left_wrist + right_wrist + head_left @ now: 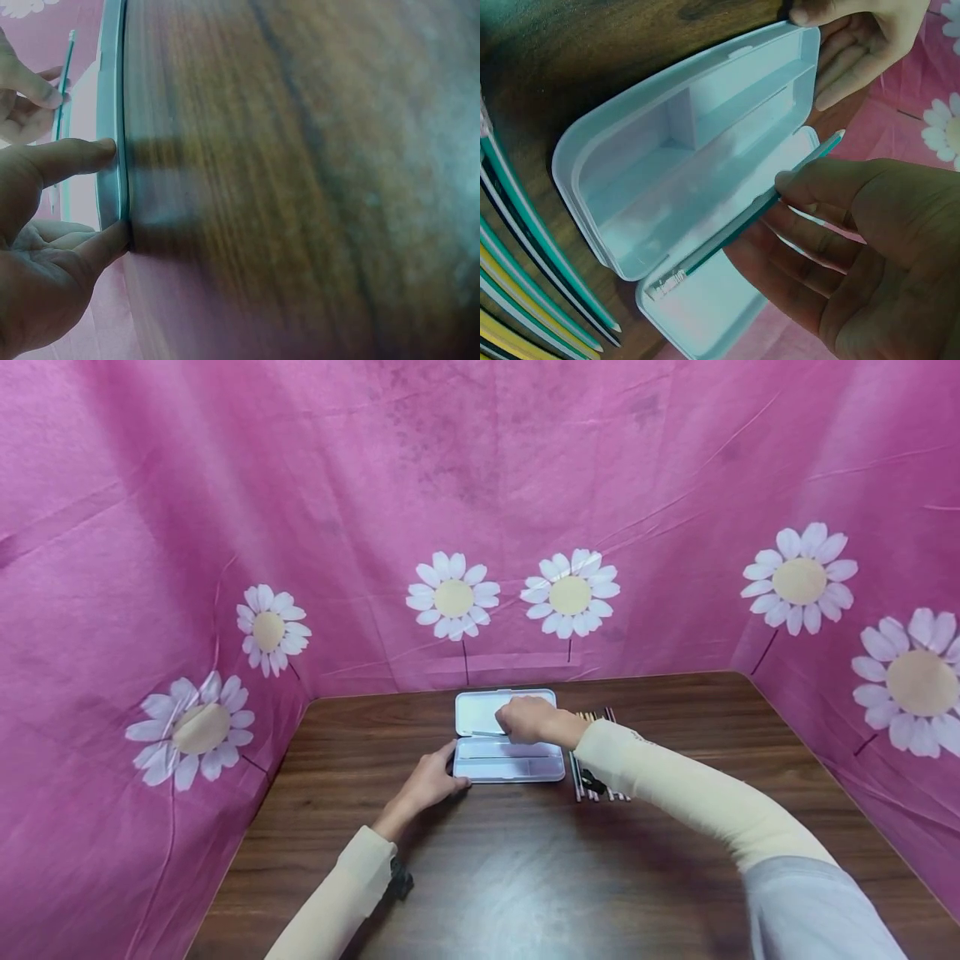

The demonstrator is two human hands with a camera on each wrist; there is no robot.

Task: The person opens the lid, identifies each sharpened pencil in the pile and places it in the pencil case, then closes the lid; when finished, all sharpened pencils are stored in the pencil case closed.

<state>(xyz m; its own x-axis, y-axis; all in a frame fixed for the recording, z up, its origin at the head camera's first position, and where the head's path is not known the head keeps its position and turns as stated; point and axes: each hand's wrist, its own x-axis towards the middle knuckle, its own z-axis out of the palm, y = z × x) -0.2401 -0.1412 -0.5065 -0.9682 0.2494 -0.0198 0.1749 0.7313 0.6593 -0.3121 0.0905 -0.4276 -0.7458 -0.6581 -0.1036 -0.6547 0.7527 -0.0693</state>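
While R hand [877,240] pinches pencil [720,244] over case [634,169], thumb [829,184] hides shaft pt.

This is an indoor desk space walled in by cloth; whether it belongs to a home, a classroom or a studio cannot be told. Creased bright-pink fabric [360,510] printed with large white, yellow-centred daisies [453,598] hangs behind the table and along both sides, like a booth. The dark-brown wood-grained tabletop [510,860] is smooth and reflects a pale patch of light. The shallow, open white plastic pencil case [495,769] and slim striped pencils [576,779] are desk stationery.
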